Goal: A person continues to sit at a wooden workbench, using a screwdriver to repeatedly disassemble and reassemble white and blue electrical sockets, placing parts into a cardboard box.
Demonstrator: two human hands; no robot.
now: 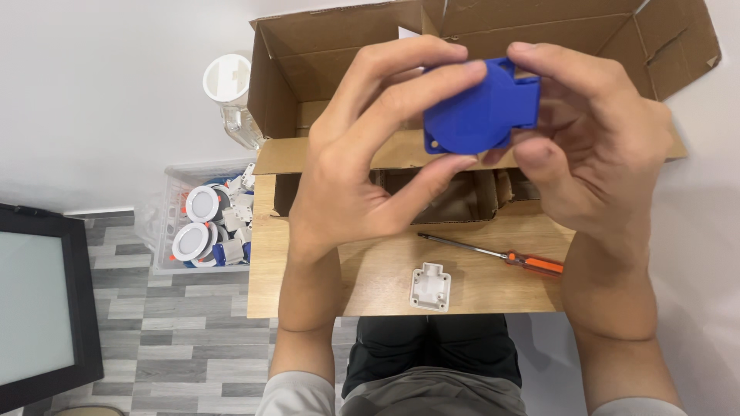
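Biggest thing in front of me is the open cardboard box (339, 54), flaps spread wide, sitting at the far end of the small wooden table (385, 270); its near side shows cardboard dividers making compartments, and I can't make out what lies in them from here. Down on the floor to my left sits a clear plastic bin (166, 223), packed with round white light fittings (202, 204) and small white and blue parts (a jumble, hard to sort). Beyond it stands a white cylinder-shaped piece (227, 81). Now the hands: both are raised over the box, and between them is the blue plastic socket cover (478, 108). My left hand (362, 162) has fingers curled round its left edge, thumb pressing from below. My right hand (593, 146) pinches the right edge, fingertips on top, thumb under. On the table lies an orange-handled screwdriver (532, 263), and just near it a small white plastic housing (429, 286), both untouched.
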